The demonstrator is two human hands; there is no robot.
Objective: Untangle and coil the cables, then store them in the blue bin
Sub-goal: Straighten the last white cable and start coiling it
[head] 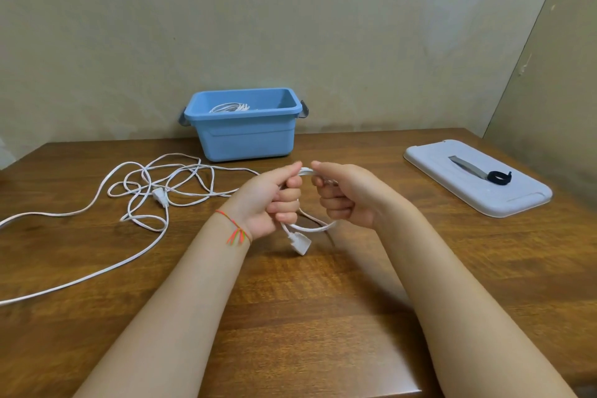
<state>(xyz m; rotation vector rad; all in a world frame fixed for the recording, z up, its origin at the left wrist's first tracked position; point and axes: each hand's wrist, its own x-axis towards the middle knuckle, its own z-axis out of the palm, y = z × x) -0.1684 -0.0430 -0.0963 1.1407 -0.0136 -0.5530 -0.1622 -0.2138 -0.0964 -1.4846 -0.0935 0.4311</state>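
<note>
White cable [315,227] runs in a small loop between your two fists, held just above the wooden table [355,317]; its upper part bridges the gap between your thumbs, its lower part curves under your knuckles, and a flat white connector [299,242] hangs from the loop close to your left wrist. Your left hand [274,200] has its fingers curled tight round the cable, thumb pressed along the top, and your right hand [347,195] grips the same loop the same way, the two fists just beside each other. From your left hand the rest of the cable trails off to the left and lies on the table in a loose tangle of crossing loops [161,184], with a white plug [160,196] lying in the middle of it and long strands running out past the left edge of view. Behind the tangle, against the wall, the blue bin [245,139] stands open with a coiled white cable [230,107] already lying inside. Well apart on the right, the bin's pale lid [504,200] lies flat on the table, and a grey strap with a dark rolled end [499,177] rests on top of it. A red and orange thread bracelet [235,231] circles your left wrist
</note>
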